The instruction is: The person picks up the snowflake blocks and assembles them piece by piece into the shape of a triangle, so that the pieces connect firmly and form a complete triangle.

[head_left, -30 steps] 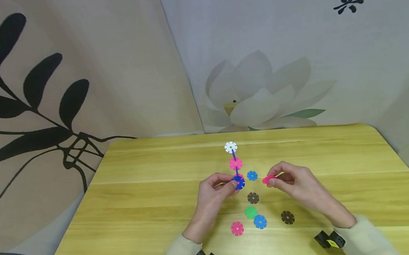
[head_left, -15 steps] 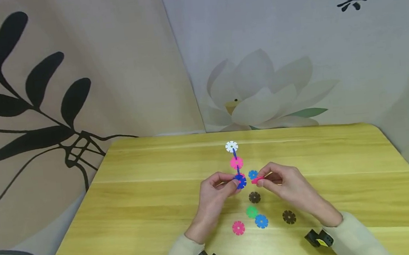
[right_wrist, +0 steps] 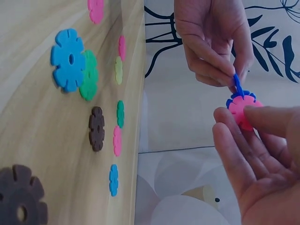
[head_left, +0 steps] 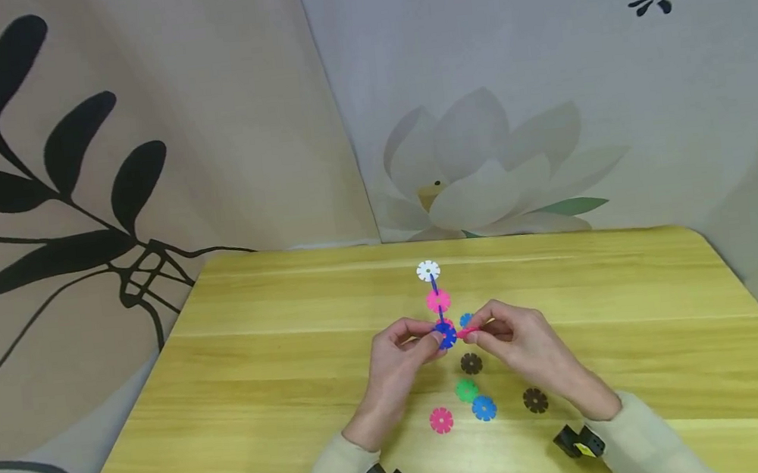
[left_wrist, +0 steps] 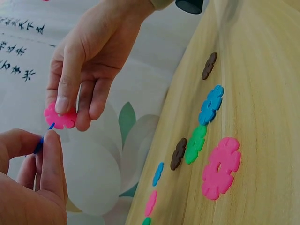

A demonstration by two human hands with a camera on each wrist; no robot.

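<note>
My left hand (head_left: 396,360) pinches a dark blue notched snowflake disc (head_left: 446,336) between thumb and fingers. Beyond it runs a chain of linked discs, with a pink disc (head_left: 438,301) and a white disc (head_left: 428,270) at the far end, joined by dark blue ones seen edge-on. From the right, my right hand (head_left: 530,347) pinches another pink disc (left_wrist: 60,117). Its notched edge meets the edge of the dark blue disc in the left wrist view. Both hands are raised above the table, and the fingers partly cover the two discs.
Loose discs lie on the wooden table (head_left: 285,398): a pink disc (head_left: 441,420), a blue disc (head_left: 484,408) against a green disc (head_left: 466,390), and two brown ones. A light blue disc (head_left: 466,320) shows behind the right fingers. A patterned wall hanging stands behind the table.
My right hand has moved left, bringing its pink disc up to the dark blue disc. The left hand has stayed nearly in place.
</note>
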